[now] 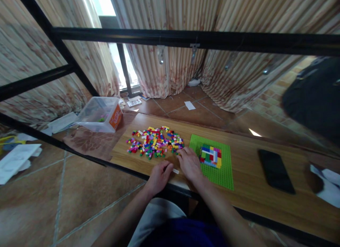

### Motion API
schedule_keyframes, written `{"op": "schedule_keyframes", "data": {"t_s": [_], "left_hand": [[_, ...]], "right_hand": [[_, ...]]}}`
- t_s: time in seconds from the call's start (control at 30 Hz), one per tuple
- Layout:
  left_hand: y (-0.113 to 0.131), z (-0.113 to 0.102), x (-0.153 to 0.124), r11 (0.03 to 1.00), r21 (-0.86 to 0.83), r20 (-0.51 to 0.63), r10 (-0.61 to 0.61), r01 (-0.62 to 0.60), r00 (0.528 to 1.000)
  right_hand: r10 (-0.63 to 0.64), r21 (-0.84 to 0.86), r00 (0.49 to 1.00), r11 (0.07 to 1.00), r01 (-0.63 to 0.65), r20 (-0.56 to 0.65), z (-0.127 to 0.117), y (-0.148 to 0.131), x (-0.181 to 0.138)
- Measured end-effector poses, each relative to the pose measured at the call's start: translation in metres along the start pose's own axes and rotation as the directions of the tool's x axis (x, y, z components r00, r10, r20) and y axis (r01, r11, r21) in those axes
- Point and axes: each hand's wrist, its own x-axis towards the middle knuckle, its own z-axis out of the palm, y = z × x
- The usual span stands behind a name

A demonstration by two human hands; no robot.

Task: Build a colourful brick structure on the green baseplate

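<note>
Many small coloured toy bricks (156, 142) lie in a loose pile on the wooden table. My right hand (189, 164) rests at the pile's right edge, its fingers bent down and together at the nearest bricks; what is under the fingertips is too small to make out. My left hand (160, 175) lies at the table's front edge with curled fingers, and whatever it may hold is hidden. Between the hands is a small whitish strip (175, 171). Right of my right hand, a green baseplate (224, 172) carries a low, squarish build of multicoloured bricks (211, 156).
A black phone (276, 171) lies on the table (247, 176) to the right, with white paper (328, 183) beyond it. On the floor at the left stands a clear plastic box (99, 116) with an orange label. A black metal rail (170, 38) crosses above the table.
</note>
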Motion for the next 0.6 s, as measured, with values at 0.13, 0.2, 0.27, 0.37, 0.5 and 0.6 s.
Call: {"op": "schedule_keyframes", "data": {"t_s": [0.13, 0.2, 0.27, 0.37, 0.5, 0.6], "left_hand": [[-0.003, 0.002, 0.003, 0.981, -0.158, 0.001, -0.110, 0.109, 0.994], [-0.002, 0.003, 0.003, 0.944, -0.281, 0.030, -0.172, 0.174, 0.985], [0.002, 0.005, 0.003, 0.885, -0.407, 0.082, -0.212, 0.227, 0.974], [0.008, 0.008, 0.003, 0.793, -0.545, 0.152, -0.226, 0.272, 0.962], [0.010, 0.008, 0.005, 0.719, -0.635, 0.179, -0.218, 0.282, 0.959], [0.010, 0.004, 0.008, 0.694, -0.646, 0.225, -0.225, 0.318, 0.948]], "right_hand": [[0.133, 0.265, 0.989, 0.958, -0.112, -0.062, -0.002, -0.008, -0.013], [0.198, 0.407, 0.979, 0.899, -0.162, -0.048, -0.003, -0.013, -0.022], [0.245, 0.529, 0.970, 0.825, -0.201, -0.013, -0.002, -0.017, -0.029], [0.274, 0.651, 0.961, 0.723, -0.232, 0.038, 0.001, -0.020, -0.036], [0.257, 0.763, 0.963, 0.604, -0.230, 0.087, 0.005, -0.019, -0.038], [0.232, 0.834, 0.967, 0.507, -0.216, 0.110, 0.005, -0.018, -0.038]]}}
